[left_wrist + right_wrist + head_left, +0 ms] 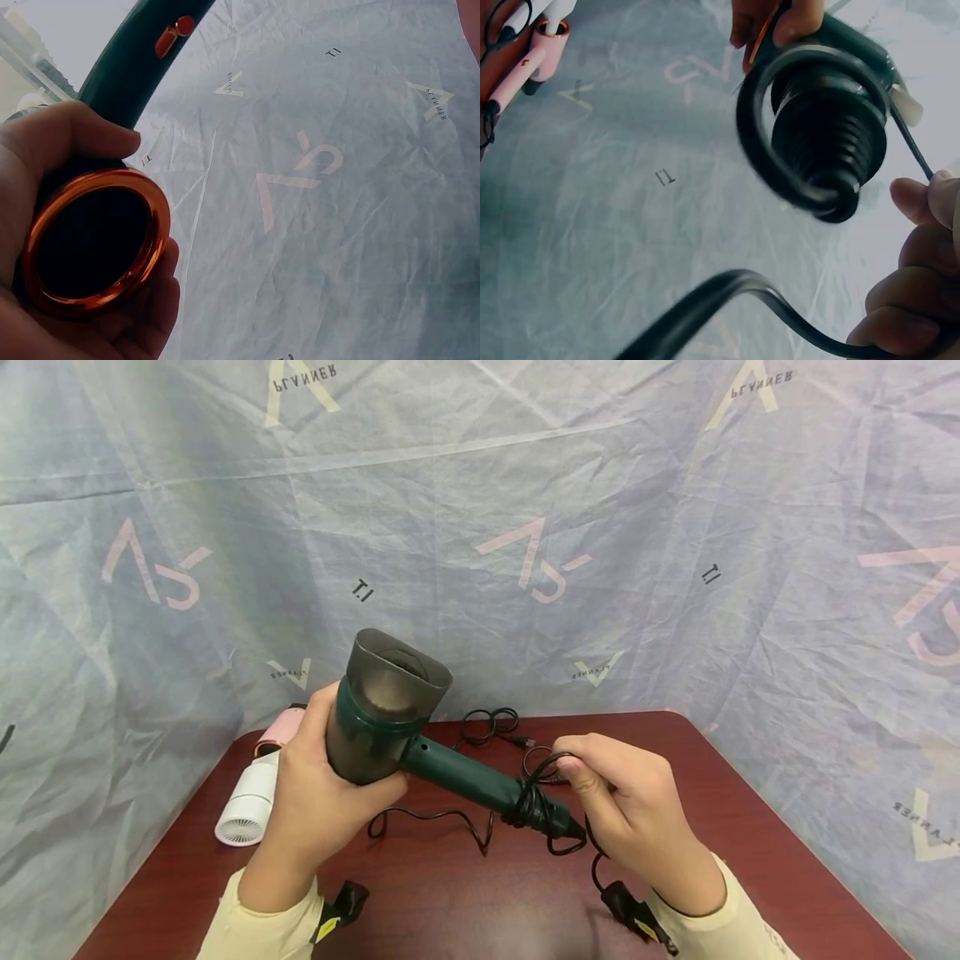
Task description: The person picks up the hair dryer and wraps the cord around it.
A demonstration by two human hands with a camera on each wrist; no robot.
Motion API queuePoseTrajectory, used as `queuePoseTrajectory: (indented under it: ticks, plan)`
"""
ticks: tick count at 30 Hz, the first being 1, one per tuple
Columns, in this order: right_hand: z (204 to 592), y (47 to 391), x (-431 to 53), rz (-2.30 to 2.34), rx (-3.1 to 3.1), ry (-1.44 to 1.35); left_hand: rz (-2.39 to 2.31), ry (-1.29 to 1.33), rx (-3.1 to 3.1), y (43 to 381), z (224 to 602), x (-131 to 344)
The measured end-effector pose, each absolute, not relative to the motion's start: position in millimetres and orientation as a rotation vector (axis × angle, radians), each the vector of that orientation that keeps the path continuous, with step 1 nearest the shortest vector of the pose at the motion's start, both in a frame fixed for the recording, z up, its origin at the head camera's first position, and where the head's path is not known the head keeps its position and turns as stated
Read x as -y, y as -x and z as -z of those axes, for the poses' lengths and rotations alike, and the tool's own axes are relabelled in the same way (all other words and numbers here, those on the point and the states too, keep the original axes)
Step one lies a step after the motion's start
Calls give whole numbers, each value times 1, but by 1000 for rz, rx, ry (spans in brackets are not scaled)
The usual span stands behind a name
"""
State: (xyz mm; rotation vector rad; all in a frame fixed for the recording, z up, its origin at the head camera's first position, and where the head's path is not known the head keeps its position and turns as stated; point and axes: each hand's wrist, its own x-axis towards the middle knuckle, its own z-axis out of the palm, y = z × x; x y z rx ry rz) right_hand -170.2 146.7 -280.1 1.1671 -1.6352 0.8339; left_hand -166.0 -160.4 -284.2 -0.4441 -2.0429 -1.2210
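Pale printed fabric point(420, 527) hangs in creases beyond both hands and to either side, meeting the far edge of a dark red table point(450, 910) whose near edge is cut off below the wrists. Between the hands and above the table is a green hair dryer point(468, 777). The left hand point(318, 797) is wrapped around its barrel; most of those fingers are hidden behind it in the head view, but the left wrist view shows fingertips curling beside a copper ring point(160, 214), its centre too dark to read. A smoky nozzle point(397, 681) points up and away from this grip, and the handle slants down toward the right hand point(633, 810).

That hand pinches the black cord point(534, 807) between thumb and index finger, just beside the turns wound around the handle's end. Close to the right wrist camera, the cord's nearest loop blurs, and coils are hard to tell from any ribbed sleeve beneath.

Left of the left hand, a white hair dryer point(249, 802) and a pink hair dryer point(283, 728) lie partly covered by the hand near the table's left edge. Loose cable point(480, 727) lies past the handle, its ends unclear. Right of the right hand, tabletop reaches a rounded far corner.
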Motion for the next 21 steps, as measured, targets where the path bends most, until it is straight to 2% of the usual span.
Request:
queuePoseTrajectory:
  ticks: [8, 21]
  plan:
    - [290, 185, -154, -876, 1722, -1081, 1288, 538, 1987, 166, 283, 161]
    - [305, 189, -146, -1010, 1886, -1164, 1561, 759, 1826, 165, 277, 160]
